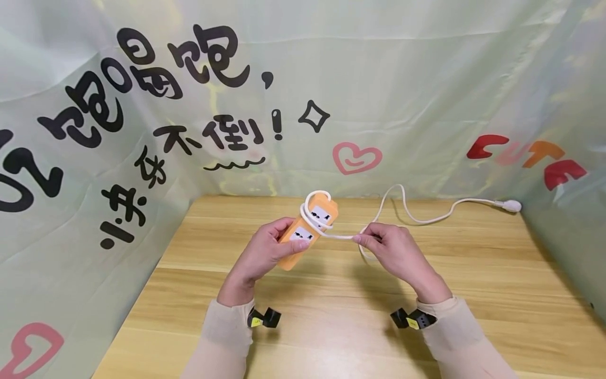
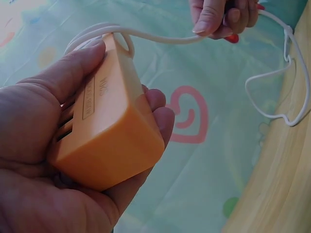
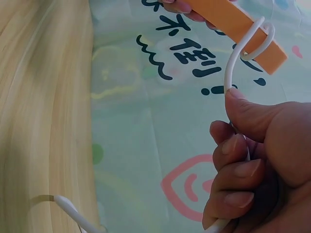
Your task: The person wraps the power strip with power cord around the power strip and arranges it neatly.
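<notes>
An orange power strip [image 1: 290,261] with white socket faces is held in my left hand [image 1: 261,251], thumb across its front and fingers behind. Its white cord [image 1: 337,237] loops around the upper half of the strip. To the right, my right hand [image 1: 395,251] pinches the cord between thumb and fingers, and the stretch between the hands runs nearly straight. In the right wrist view, the cord [image 3: 231,68] passes down through the curled fingers. Slots show on the strip's side [image 2: 112,111] in the left wrist view.
Beyond my right hand the loose cord curves over the wooden table [image 1: 322,326] to a white plug [image 1: 511,206] at the back right. Printed cloth walls [image 1: 416,105] stand behind and on both sides. Small black cameras sit on both wrists.
</notes>
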`<state>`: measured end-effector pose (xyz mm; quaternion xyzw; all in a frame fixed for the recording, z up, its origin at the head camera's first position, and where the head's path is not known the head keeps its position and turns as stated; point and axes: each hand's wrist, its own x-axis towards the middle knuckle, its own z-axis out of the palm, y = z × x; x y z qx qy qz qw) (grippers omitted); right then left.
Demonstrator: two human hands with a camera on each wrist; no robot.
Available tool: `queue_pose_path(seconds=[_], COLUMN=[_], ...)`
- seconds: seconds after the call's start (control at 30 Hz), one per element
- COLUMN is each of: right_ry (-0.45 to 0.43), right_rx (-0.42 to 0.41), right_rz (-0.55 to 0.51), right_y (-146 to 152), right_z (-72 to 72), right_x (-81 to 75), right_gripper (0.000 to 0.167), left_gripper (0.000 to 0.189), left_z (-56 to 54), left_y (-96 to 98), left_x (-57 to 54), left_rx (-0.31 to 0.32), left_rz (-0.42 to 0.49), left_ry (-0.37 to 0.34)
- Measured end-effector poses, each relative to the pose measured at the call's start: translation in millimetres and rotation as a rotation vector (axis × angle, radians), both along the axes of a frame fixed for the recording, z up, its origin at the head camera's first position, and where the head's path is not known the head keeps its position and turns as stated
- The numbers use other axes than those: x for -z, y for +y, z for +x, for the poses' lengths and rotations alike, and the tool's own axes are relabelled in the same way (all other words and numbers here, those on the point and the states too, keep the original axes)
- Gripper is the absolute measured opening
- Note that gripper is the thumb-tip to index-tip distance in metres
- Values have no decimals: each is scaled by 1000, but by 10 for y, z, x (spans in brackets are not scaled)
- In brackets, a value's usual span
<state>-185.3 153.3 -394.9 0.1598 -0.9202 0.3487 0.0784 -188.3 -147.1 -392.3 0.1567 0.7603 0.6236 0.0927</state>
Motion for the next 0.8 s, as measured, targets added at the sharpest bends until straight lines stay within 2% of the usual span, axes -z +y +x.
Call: queue_pose_path(seconds=[0.27, 0.7, 0.8], right_ry=[-5, -36, -38], right_rx=[4, -9, -23], right_rz=[1, 31, 31], right_y=[12, -4, -13], right_z=[-3, 4, 10], right_x=[4, 2, 4], right_gripper=[21, 19, 19], left_gripper=[38, 31, 29], left_z=[23, 28, 41], left_y=[-11, -33, -35], left_x=[-23, 15, 12], left_rx=[72, 289, 342], left_rz=[-39, -171, -225], left_ry=[-13, -4, 4])
